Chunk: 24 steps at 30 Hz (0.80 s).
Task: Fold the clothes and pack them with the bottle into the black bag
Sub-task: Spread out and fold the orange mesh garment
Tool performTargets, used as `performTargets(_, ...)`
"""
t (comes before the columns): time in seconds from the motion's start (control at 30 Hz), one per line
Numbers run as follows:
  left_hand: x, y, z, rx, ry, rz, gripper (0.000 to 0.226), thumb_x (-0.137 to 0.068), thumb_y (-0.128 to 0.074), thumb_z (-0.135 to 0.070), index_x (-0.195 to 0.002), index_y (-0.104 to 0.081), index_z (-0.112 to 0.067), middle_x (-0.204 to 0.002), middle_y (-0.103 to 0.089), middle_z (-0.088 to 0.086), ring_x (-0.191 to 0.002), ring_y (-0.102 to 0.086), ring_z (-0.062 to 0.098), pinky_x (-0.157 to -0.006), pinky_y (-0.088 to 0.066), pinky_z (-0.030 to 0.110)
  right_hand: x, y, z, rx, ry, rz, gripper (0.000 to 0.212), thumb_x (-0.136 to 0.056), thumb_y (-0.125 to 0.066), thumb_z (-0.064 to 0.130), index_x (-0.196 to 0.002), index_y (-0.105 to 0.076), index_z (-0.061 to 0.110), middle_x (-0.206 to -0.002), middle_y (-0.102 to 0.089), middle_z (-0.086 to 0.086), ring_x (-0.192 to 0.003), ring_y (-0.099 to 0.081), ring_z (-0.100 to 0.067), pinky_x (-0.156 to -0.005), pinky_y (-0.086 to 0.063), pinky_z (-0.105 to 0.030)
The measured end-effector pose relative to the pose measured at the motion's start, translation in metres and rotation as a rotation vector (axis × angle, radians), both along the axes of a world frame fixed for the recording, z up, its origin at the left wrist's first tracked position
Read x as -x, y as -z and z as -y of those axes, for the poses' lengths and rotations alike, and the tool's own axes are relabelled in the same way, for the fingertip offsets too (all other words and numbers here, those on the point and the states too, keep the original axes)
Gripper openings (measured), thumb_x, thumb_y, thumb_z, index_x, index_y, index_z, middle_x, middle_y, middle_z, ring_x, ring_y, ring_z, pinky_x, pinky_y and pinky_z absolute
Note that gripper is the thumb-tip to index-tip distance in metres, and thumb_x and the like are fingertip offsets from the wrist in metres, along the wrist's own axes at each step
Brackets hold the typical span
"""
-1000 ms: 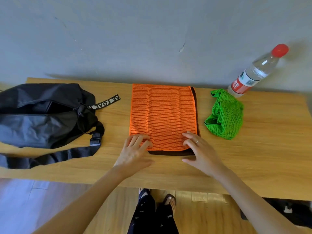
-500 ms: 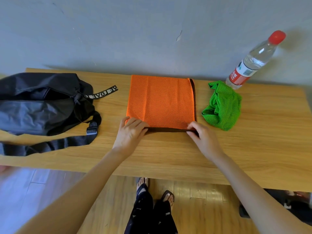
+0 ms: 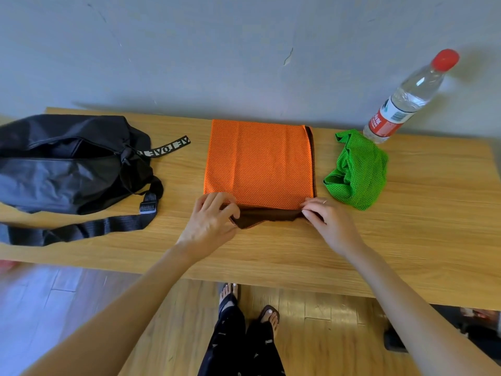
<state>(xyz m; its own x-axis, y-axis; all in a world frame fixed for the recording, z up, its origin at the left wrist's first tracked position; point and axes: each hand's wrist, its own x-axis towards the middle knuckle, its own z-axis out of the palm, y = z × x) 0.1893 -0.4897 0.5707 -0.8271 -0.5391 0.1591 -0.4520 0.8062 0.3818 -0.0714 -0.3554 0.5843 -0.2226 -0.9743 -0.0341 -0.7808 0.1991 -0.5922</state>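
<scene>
An orange mesh garment (image 3: 257,161) lies folded flat in the middle of the wooden table (image 3: 406,226), with a dark brown layer showing along its near and right edges. My left hand (image 3: 211,221) pinches its near left corner. My right hand (image 3: 325,218) pinches its near right corner. The near edge is lifted slightly off the table. A crumpled green mesh garment (image 3: 357,172) lies just right of it. A clear water bottle (image 3: 406,99) with a red cap stands at the back right. The black bag (image 3: 62,164) lies at the left, its zip opening gaping.
The bag's strap (image 3: 81,229) trails along the table's near left part, and a printed tag (image 3: 165,146) sticks out towards the orange garment. A grey wall runs behind the table. My legs and sandalled feet stand on the wood floor below the front edge.
Both hands have gone from pressing flat on the orange garment's near part to pinching its near corners. The brown underside now shows more between them.
</scene>
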Motion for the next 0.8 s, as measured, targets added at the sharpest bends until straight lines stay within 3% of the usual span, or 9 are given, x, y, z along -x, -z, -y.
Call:
performTargets(0.13,-0.005,0.009,-0.001,0.029,-0.084,0.059,0.026,-0.071,-0.077,-0.019,-0.094,-0.065,-0.018,-0.123,-0.053,0.008,-0.117,-0.043,0.025,-0.101,-0.035,0.053,0.005,0.004,-0.003,-0.033,-0.025,-0.042,0.012,-0.09,-0.062,0.017,-0.096,-0.071,0.014,-0.119,-0.064,0.002,-0.119,-0.053,-0.015,-0.091,-0.045,-0.032)
performTargets(0.27,-0.009,0.009,0.005,0.028,-0.124,0.043,0.025,-0.072,-0.078,-0.014,-0.094,-0.067,-0.019,-0.127,-0.05,0.009,-0.119,-0.042,0.028,-0.103,-0.031,0.057,0.008,0.005,-0.009,-0.067,-0.016,-0.076,0.013,-0.086,-0.066,0.016,-0.1,-0.065,0.016,-0.127,-0.058,0.004,-0.124,-0.048,-0.012,-0.088,-0.04,-0.023)
performTargets(0.4,-0.009,0.008,0.008,0.009,-0.053,0.08,0.027,-0.075,-0.075,-0.016,-0.1,-0.068,-0.023,-0.134,-0.047,0.01,-0.126,-0.039,0.03,-0.101,-0.03,0.064,0.009,0.006,-0.013,-0.07,-0.028,-0.111,0.022,-0.083,-0.07,0.016,-0.1,-0.055,0.016,-0.131,-0.054,0.003,-0.132,-0.042,-0.013,-0.086,-0.05,-0.031)
performTargets(0.6,-0.025,0.007,0.007,0.032,0.004,0.12,0.023,-0.081,-0.069,-0.019,-0.103,-0.068,-0.024,-0.138,-0.046,0.008,-0.133,-0.037,0.026,-0.109,-0.02,0.063,0.012,0.006,-0.017,-0.096,-0.051,-0.142,0.022,-0.082,-0.071,0.015,-0.094,-0.052,0.016,-0.134,-0.047,0.004,-0.134,-0.037,-0.012,-0.085,-0.049,-0.03)
performTargets(0.8,-0.042,0.007,0.0,0.077,0.029,0.143,0.012,-0.086,-0.061,-0.028,-0.093,-0.067,-0.021,-0.137,-0.046,0.007,-0.135,-0.034,0.021,-0.112,-0.015,0.06,0.01,0.008,-0.018,-0.088,-0.046,-0.152,0.023,-0.082,-0.07,0.017,-0.099,-0.055,0.016,-0.136,-0.045,0.004,-0.137,-0.034,-0.013,-0.087,-0.047,-0.029)
